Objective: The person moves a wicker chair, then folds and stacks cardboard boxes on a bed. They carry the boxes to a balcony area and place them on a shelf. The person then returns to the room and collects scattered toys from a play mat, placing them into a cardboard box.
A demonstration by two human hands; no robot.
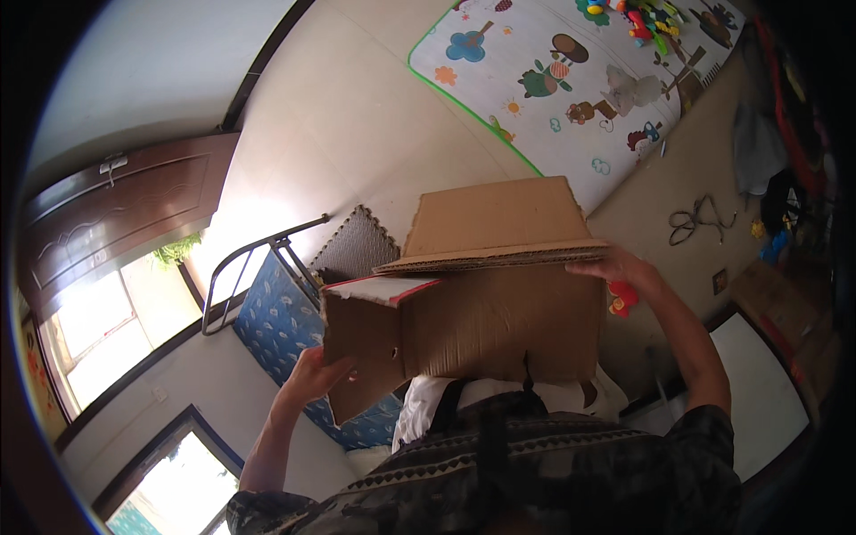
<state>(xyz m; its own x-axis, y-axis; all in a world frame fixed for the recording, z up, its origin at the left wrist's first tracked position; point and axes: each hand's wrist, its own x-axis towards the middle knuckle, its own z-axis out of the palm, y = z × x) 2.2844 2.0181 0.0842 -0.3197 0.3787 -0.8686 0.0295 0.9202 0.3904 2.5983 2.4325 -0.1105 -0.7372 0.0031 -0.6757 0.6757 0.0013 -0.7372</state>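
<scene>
Brown corrugated cardboard with several creased panels hangs in front of my body, held between both hands. My left hand grips the outer edge of its narrower side panel, which has a small hole. At the upper right corner, my right hand pinches the stacked, folded edge, thumb below. Another cardboard panel slopes away beyond that edge. A white piece with a red border shows between the panels at the left. The fingers behind the cardboard are partly hidden.
A printed play mat with plastic toys lies on the tiled floor ahead. At the left stand a metal-framed bed with a blue mattress and a grey foam tile. A cable and a red toy are at the right.
</scene>
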